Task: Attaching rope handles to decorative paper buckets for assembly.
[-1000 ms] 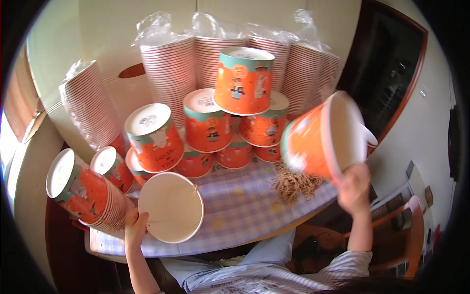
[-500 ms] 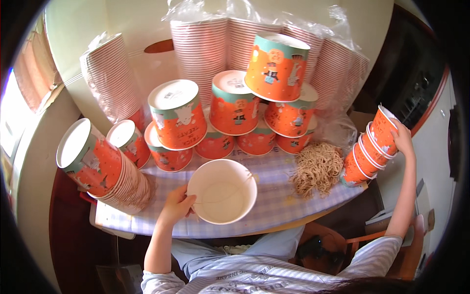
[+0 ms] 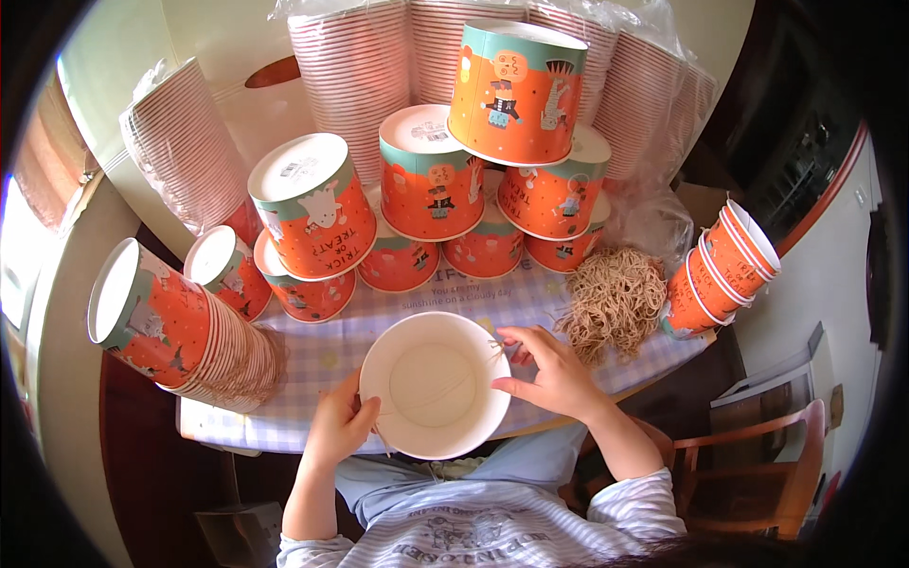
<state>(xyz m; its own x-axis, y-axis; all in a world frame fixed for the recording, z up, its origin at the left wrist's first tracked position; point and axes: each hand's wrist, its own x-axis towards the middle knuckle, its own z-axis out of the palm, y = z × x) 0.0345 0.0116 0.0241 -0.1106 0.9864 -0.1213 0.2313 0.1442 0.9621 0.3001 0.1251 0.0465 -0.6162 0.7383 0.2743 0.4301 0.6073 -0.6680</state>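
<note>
At the front of the table, a paper bucket (image 3: 431, 379) is tipped so that its white inside faces up. My left hand (image 3: 343, 421) grips its left rim, thumb on the inner side. A thin twine (image 3: 445, 390) crosses its inside, with short ends showing at the right rim and by my left hand. My right hand (image 3: 544, 374) is at the right rim beside the twine end, thumb and fingers apart; whether it touches the rim I cannot tell. Beyond it lies a heap of tan twine pieces (image 3: 615, 301).
Upside-down orange buckets (image 3: 431, 204) form a pyramid at the back. Nested buckets with twine (image 3: 227, 364) stand left, and a leaning stack (image 3: 724, 270) stands right. Tall bagged stacks (image 3: 350, 76) rise behind. A checked cloth (image 3: 312, 374) covers the table; a wooden chair (image 3: 748, 464) is at right.
My right hand has let go of the right-hand stack and come to the bucket's right rim. The leaning stack stays there. The held bucket sits slightly lower in view.
</note>
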